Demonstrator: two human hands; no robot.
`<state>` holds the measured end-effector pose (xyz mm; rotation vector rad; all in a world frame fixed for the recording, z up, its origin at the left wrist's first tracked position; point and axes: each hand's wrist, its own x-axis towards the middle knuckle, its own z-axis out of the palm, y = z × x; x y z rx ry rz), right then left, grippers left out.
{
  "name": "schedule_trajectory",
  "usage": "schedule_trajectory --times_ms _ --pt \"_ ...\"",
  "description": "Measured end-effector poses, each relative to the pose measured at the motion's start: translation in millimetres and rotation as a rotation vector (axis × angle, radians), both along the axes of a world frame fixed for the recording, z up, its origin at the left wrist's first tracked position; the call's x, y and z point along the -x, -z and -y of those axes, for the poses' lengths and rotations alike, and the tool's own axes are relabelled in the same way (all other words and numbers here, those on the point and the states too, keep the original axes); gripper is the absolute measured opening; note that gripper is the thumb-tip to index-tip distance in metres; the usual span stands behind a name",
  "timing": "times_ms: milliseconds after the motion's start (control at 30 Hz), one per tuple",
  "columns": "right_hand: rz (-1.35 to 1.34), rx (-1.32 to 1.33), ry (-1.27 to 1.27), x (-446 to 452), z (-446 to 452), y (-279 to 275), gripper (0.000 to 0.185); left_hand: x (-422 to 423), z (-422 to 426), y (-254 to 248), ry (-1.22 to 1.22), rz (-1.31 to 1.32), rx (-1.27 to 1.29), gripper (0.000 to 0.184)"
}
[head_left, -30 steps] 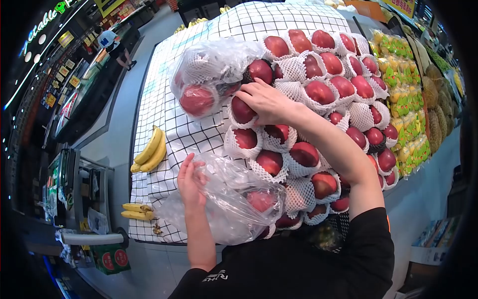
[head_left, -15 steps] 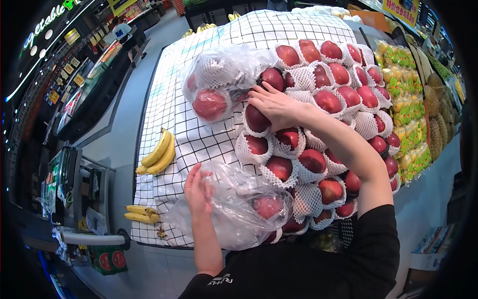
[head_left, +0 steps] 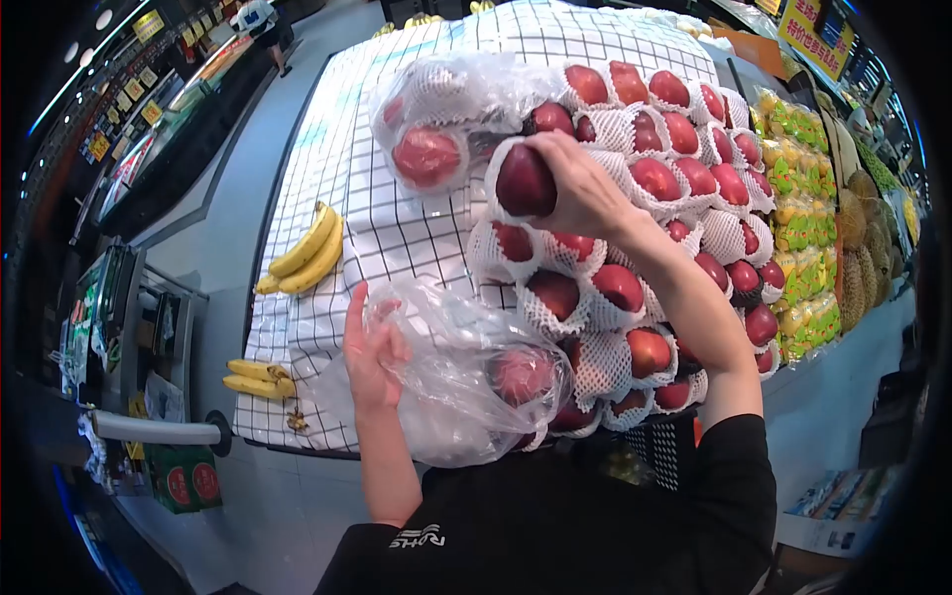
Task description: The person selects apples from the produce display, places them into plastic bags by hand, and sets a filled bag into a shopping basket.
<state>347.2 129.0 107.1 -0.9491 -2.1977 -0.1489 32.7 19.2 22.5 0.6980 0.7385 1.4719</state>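
Observation:
My right hand (head_left: pixel 580 183) is closed around a dark red mango (head_left: pixel 526 180) with a white foam net on its far side. It holds the mango above the rows of netted red mangoes (head_left: pixel 617 288). At the lower left, my left hand (head_left: pixel 375 352) has its index finger stretched up and its other fingers curled at the edge of a clear plastic bag (head_left: pixel 436 397). One red mango (head_left: pixel 523 376) shows through the film of that bag. Farther back lies another clear bag (head_left: pixel 428 157) with netted mangoes inside, just left of my right hand.
A white cloth (head_left: pixel 397 233) with a black grid covers the stand. Bananas (head_left: pixel 309 253) lie along its left edge, with a smaller bunch (head_left: pixel 260 379) nearer me. Bagged yellow fruit (head_left: pixel 805 233) lines the right side. A person (head_left: pixel 260 25) stands far back in the left aisle.
My right hand has lifted the dark red mango up from its row. The left hand stays at the bag, fingers in much the same pose. The whole view has shifted slightly.

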Motion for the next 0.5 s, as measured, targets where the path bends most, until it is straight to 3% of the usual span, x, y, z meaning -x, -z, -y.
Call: schedule_trajectory --times_ms 67,167,200,267,367,467,500 --pt "-0.181 -0.006 0.08 15 23 -8 0.082 4 10 0 0.003 -0.056 -0.063 0.059" --pt "-0.559 0.362 0.061 38 67 -12 0.083 8 24 2 0.032 -0.039 -0.101 0.057" --pt "-0.815 0.578 -0.136 49 83 -8 0.082 11 27 -1 0.023 -0.042 -0.078 0.057" --pt "-1.062 0.922 -0.419 73 121 -7 0.08 12 30 -11 0.029 -0.096 -0.02 0.053" --pt "-1.156 1.413 -0.557 102 157 12 0.077 12 38 -31 0.016 -0.065 0.023 0.05" --pt "-1.187 1.739 -0.609 127 169 45 0.061 17 47 -44 0.104 -0.02 0.001 0.048" --pt "-1.199 1.731 -0.604 132 172 50 0.061 19 50 -46 0.141 0.0 -0.003 0.048"
